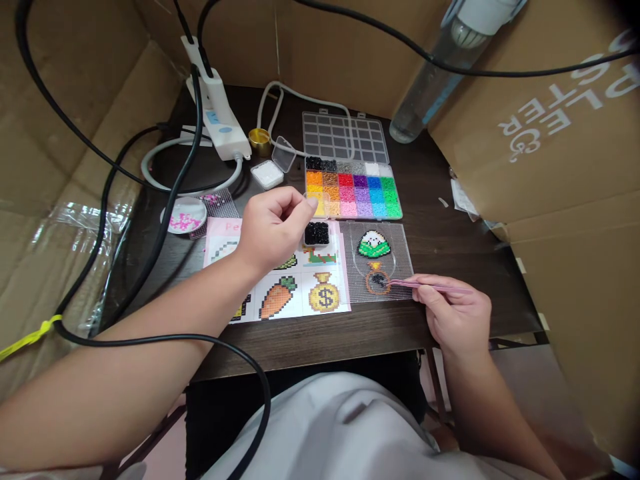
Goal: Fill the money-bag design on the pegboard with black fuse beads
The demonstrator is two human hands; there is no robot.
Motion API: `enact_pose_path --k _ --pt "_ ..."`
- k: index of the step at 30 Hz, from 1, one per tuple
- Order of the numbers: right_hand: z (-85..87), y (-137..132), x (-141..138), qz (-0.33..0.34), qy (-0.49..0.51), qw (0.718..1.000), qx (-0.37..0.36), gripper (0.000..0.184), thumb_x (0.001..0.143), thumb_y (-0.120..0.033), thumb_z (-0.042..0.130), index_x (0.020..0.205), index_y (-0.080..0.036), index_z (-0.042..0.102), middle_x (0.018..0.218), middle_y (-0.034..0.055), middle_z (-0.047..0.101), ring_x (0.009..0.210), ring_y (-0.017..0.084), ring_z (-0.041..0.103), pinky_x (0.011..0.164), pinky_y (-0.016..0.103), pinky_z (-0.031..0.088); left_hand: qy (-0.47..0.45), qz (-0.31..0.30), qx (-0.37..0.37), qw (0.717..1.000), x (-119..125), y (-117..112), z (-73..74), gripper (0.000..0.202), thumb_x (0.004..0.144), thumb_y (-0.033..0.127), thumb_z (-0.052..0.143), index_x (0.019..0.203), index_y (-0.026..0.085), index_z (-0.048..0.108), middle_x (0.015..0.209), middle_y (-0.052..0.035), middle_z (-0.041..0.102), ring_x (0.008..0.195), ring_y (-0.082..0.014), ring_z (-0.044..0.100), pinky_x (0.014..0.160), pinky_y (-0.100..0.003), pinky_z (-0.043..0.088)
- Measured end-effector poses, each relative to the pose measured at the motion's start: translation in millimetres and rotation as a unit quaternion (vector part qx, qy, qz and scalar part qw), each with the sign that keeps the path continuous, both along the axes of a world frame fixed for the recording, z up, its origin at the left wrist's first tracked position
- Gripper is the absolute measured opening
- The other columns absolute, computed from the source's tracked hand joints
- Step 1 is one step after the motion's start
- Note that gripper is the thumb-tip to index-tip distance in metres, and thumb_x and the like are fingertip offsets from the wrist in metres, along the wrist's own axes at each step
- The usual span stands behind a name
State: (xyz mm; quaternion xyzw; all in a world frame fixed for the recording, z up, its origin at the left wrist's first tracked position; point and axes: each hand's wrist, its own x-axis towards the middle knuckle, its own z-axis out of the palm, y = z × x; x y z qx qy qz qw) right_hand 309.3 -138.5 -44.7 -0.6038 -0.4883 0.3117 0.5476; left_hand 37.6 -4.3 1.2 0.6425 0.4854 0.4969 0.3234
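Over on the left, black cables (165, 200) drape across the dark table (440, 233), a white power strip (220, 117) lies near the back, and a small round dish (184, 215) of pink beads sits by the edge of the pattern sheet (285, 293). Now the left hand (273, 230) — it hovers over that sheet, fingers curled loosely together, thumb and forefinger pinched just beside a small tub of black beads (317, 233); whether a bead sits in that pinch, I cannot tell. Printed below it, a carrot design and a money bag design (325, 293) show plainly. Behind, the open bead organizer (354, 189) lays out its rows of colour, lid flipped back. Moving right, here's the clear pegboard (383, 267): a green and white bead figure (373, 245) looks finished at the top, while below it a bead shape (377, 280) is only partly built, an orange ring with a dark centre, most of it apparently left to fill. The right hand (455, 313) is closed on pink tweezers (430, 287), tip down at that shape. A water bottle (440, 73) leans at the back right.
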Motion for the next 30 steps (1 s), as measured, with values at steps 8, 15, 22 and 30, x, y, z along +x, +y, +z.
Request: enact_pose_path --k 8,15,22,30 --pt "-3.9 1 1 0.002 0.008 1.0 -0.017 0.008 0.078 -0.021 0.077 0.086 -0.022 0.079 0.087 0.0052 0.079 0.079 0.019 0.075 0.073 0.029 0.061 -0.004 -0.008 0.002 1.0 -2 0 -0.8 0.029 0.079 0.026 0.061 0.054 0.017 0.051 0.046 0.0041 0.044 0.045 -0.0073 0.036 0.044 -0.023 0.03" --pt "20.4 21 -6 0.035 0.034 0.998 0.035 0.006 0.079 -0.022 0.076 0.085 -0.021 0.079 0.085 0.0061 0.079 0.073 0.019 0.074 0.064 0.029 0.06 -0.01 -0.014 -0.002 1.0 -5 0 0.5 0.03 0.08 0.03 0.061 0.054 0.017 0.052 0.047 0.0036 0.044 0.046 -0.0074 0.037 0.044 -0.022 0.03" --pt "73.0 99 -50 0.149 -0.032 0.987 0.058 0.009 0.079 -0.025 0.075 0.086 -0.022 0.079 0.081 0.0047 0.079 0.069 0.018 0.073 0.062 0.03 0.061 -0.006 -0.016 0.009 1.0 -9 0 0.7 0.032 0.081 0.032 0.061 0.054 0.017 0.053 0.047 0.0033 0.044 0.046 -0.0081 0.037 0.045 -0.023 0.031" --pt "43.9 118 -88 0.221 -0.041 0.974 0.017 0.007 0.079 -0.021 0.072 0.082 -0.02 0.078 0.083 0.0049 0.08 0.078 0.02 0.077 0.074 0.032 0.064 -0.006 -0.011 -0.013 1.0 -9 -1 -0.4 0.032 0.081 0.032 0.061 0.055 0.017 0.052 0.047 0.0034 0.043 0.046 -0.0082 0.036 0.043 -0.023 0.03"
